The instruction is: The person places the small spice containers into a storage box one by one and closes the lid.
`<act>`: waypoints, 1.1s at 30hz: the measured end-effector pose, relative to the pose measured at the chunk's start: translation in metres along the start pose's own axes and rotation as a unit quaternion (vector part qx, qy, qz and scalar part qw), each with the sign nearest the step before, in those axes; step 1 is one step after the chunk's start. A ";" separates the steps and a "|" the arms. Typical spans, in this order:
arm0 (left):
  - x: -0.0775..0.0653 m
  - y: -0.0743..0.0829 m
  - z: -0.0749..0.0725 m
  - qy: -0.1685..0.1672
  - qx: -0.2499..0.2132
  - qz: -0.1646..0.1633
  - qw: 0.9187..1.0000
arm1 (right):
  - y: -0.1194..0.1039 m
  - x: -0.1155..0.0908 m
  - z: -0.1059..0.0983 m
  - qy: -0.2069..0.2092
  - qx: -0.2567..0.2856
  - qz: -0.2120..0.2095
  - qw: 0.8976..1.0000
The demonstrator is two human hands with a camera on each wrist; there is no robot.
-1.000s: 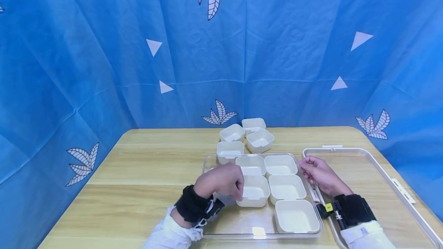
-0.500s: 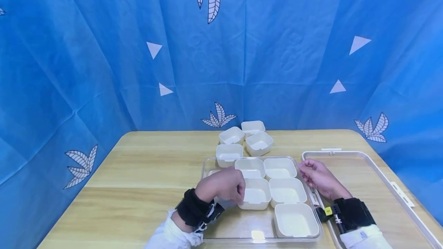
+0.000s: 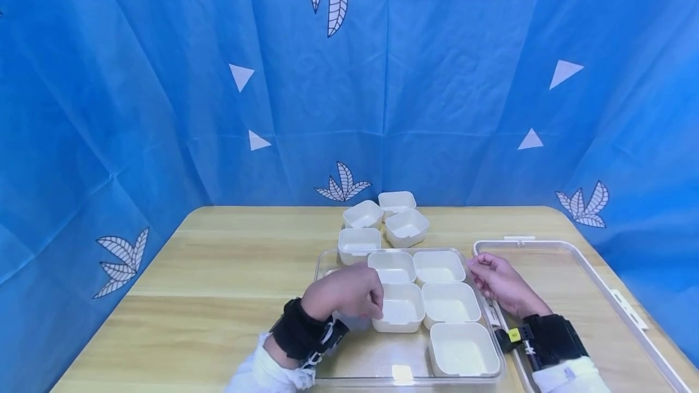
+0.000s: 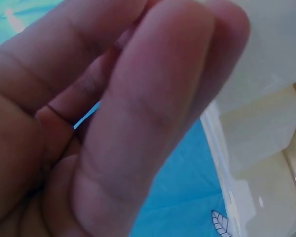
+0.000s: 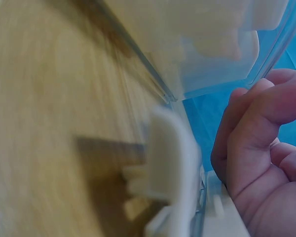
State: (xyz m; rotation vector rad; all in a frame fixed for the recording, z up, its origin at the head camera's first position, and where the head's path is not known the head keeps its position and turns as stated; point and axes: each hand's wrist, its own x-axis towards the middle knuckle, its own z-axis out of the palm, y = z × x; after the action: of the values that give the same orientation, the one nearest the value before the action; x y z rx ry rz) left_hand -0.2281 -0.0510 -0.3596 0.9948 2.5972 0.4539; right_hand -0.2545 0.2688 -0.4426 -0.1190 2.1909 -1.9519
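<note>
In the head view a shallow clear plastic bin [image 3: 377, 369] lies on the table with several small white open boxes in it. My left hand [image 3: 349, 293] reaches over its left side, thumb and finger pinching the left rim of a white box [image 3: 400, 308] in the middle row. The left wrist view shows those fingers [image 4: 153, 98] close up, with white box walls beside them. My right hand [image 3: 502, 284] pinches the bin's right rim near its back corner. From the right wrist, curled fingers [image 5: 259, 128] show at the clear rim.
Behind the bin stand several more white boxes [image 3: 406, 228]. To the right lies a clear lid [image 3: 595, 272] with a white frame and clips, partly under my right forearm. A blue patterned curtain [image 3: 464, 77] hangs around the wooden table [image 3: 229, 265].
Both hands keep their places on the white box and the bin rim. The head view shifts slightly; the boxes, bin and lid stay in the same arrangement.
</note>
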 end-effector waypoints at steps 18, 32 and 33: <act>-0.026 -0.061 -0.039 0.226 -0.194 -0.024 0.954 | -0.006 0.002 0.003 0.003 -0.005 -0.007 1.000; -0.027 -0.155 0.011 0.267 -0.782 -0.031 0.562 | -0.001 -0.002 0.002 0.002 -0.007 0.002 1.000; -0.027 -0.158 0.017 0.267 -0.795 -0.034 0.543 | 0.000 -0.002 0.002 0.001 -0.006 0.003 1.000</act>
State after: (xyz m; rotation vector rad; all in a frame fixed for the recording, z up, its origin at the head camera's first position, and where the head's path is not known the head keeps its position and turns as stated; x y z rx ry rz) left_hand -0.2943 -0.1776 -0.4331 -0.0369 1.2302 2.6120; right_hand -0.2523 0.2669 -0.4423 -0.1118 2.2005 -1.9370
